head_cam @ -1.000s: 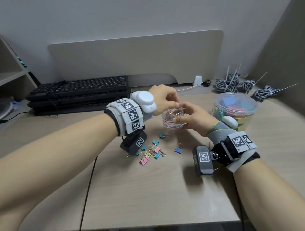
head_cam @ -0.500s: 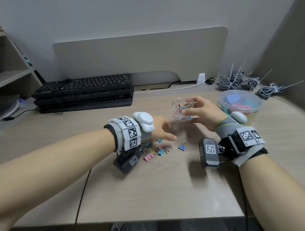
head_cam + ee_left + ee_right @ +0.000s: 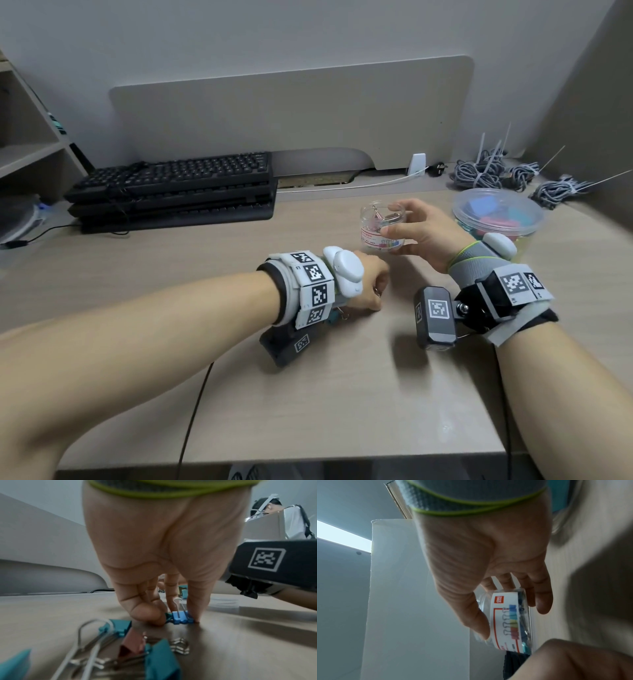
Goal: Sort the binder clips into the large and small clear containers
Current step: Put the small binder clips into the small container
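Note:
My left hand (image 3: 371, 294) is down on the desk with its fingers curled; in the left wrist view its thumb and fingers pinch a small blue binder clip (image 3: 179, 617). Just behind that hand lies a pile of teal and pink clips (image 3: 159, 658), mostly hidden under the wrist in the head view. My right hand (image 3: 394, 221) grips the small clear container (image 3: 371, 229), which has a printed label (image 3: 503, 619) and several clips inside. The large clear container (image 3: 498, 214), holding big coloured clips, stands to the right.
Stacked black keyboards (image 3: 171, 185) lie at the back left, with a shelf (image 3: 27, 154) beyond them. Bundled grey cables (image 3: 479, 171) sit at the back right. A black wire (image 3: 195, 404) runs off the desk's front edge.
My left hand left the small container's mouth, dropped to the desk and took hold of the blue clip. The right hand kept holding the small container.

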